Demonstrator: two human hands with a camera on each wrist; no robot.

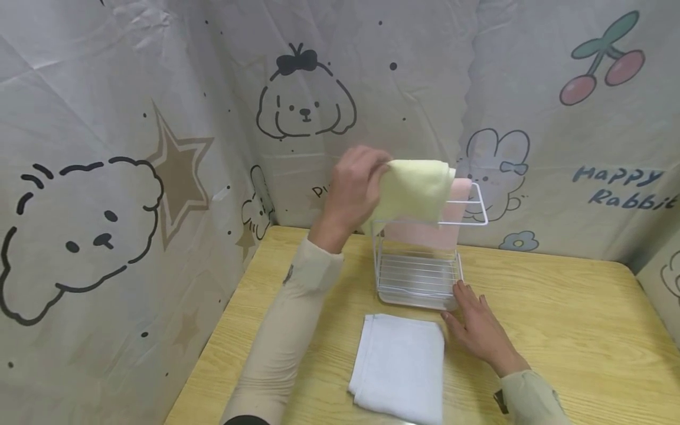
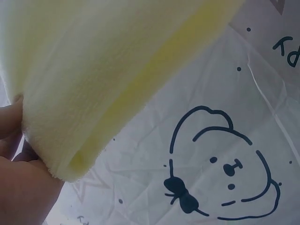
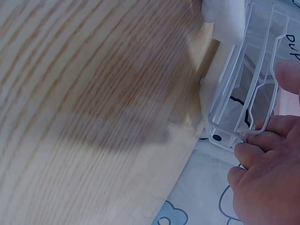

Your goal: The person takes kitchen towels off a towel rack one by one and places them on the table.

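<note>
1. Two-handed: level the fuzzy pale-yellow cloth (image 1: 415,188), clamped in fingers of left hand (image 1: 353,184), atop white wire rack (image 1: 419,276) near back edge of wood-grain table (image 1: 563,324).
2. Brace rack's front-right corner with right hand (image 1: 480,333), fingers apart.

This is a small screened-off corner, in what kind of building cannot be told, where pale creased sheets (image 1: 425,35) printed with cartoon puppies (image 1: 305,103), cherries (image 1: 627,68) and the words "Happy Rabbit" (image 1: 618,177) surround a wood-grain tabletop (image 1: 563,319).
</note>
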